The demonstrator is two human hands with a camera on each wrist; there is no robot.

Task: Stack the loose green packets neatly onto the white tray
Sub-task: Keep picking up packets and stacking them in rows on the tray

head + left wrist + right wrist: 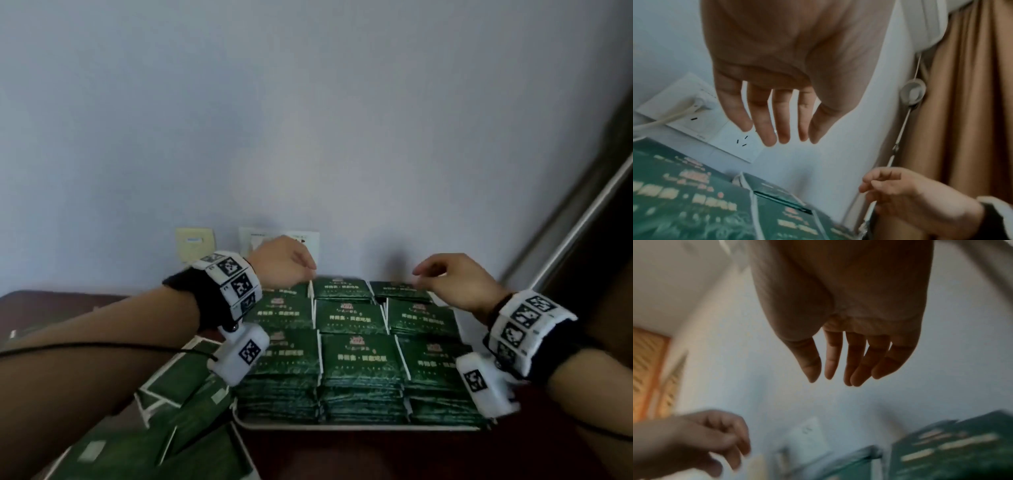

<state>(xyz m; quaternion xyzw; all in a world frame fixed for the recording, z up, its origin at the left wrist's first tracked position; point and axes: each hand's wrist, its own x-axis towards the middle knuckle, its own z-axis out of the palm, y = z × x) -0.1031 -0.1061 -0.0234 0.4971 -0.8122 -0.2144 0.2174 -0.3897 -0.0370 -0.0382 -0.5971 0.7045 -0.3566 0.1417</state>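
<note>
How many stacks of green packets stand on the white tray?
9, in three rows of three: near row, middle row, far row. The left hand partly hides the far-left stack.

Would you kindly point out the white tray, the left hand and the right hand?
white tray (342,427): head view, bare front rim.
left hand (281,262): head view, back of hand.
right hand (455,277): head view, back of hand.

Head view: from above and behind, looking forward and down over both forearms at the white tray (359,427) of green packets (359,359) on the bench (51,305), facing the wall. Left wrist view: close under the left hand (777,65), looking along its fingers toward the wall sockets (701,123). Right wrist view: likewise close under the right hand (849,305), blurred. Shared by all three: both hands, packets, wall.
</note>
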